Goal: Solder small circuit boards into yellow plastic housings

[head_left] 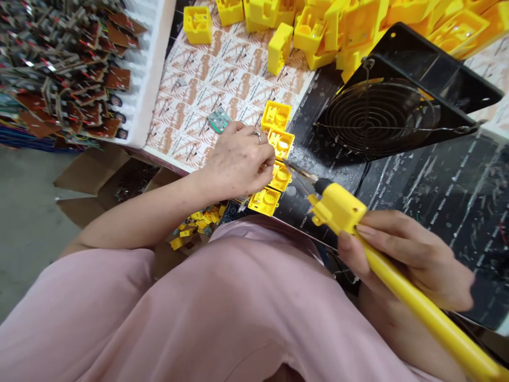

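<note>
One black bench mat [429,196], cut off at the right, lies beside one patterned sheet [191,101]. A white foam tray [153,79] at upper left bears heaped circuit boards [59,69], too tangled to count and cut off by the edges. One black fan [369,116] stands on the mat, before a heap of yellow housings [358,26] that overlap and run out of view at the top.

One soldering iron [397,278] is in the right hand [413,260], its fingers wrapped and pinched around the yellow handle. Its long axis slants from lower right to upper left, the tip end pointing at the row beside the left hand; the very tip is hard to make out, and the handle's rear leaves the view.

The left hand [240,159] is palm-down, fingers bent; whether they grip anything I cannot tell. Four small yellow housings [277,114] form a row there, two partly hidden by it. One green circuit board [219,120] lies just beyond its knuckles. One finger wears a ring [257,136].
</note>
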Available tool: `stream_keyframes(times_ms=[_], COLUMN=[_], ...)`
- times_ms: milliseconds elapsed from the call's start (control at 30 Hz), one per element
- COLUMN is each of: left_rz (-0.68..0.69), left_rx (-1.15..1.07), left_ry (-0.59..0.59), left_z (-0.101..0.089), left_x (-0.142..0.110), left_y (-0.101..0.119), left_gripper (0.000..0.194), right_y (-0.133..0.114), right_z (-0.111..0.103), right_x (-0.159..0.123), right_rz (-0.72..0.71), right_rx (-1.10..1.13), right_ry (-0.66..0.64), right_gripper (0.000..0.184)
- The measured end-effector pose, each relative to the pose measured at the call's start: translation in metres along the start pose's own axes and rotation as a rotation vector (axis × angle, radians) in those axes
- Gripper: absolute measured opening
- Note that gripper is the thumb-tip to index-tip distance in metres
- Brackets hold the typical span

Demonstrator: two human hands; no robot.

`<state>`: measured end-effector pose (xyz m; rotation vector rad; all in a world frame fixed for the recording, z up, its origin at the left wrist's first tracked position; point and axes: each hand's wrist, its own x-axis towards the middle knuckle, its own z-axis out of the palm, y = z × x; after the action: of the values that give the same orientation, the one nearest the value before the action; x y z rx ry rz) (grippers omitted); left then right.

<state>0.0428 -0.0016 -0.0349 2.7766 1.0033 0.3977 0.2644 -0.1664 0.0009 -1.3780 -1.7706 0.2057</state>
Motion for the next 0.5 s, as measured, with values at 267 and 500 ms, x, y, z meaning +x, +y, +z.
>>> stream_keyframes(times_ms=[267, 500], left_rz=[-0.014, -0.006], left_rx=[0.002, 0.042], left_ry=[-0.042, -0.042], left_z=[-0.008, -0.009], left_x=[0.0, -0.002], left_y=[0.002, 0.002], left_gripper=[0.021, 0.025], right_y=[0.002, 0.0], right_z=[0.007, 0.008], right_x=[-0.012, -0.008], right_rz=[0.082, -0.072], right_rx=[-0.051, -0.024], right_ry=[0.062, 0.013], right_gripper=[0.069, 0.034])
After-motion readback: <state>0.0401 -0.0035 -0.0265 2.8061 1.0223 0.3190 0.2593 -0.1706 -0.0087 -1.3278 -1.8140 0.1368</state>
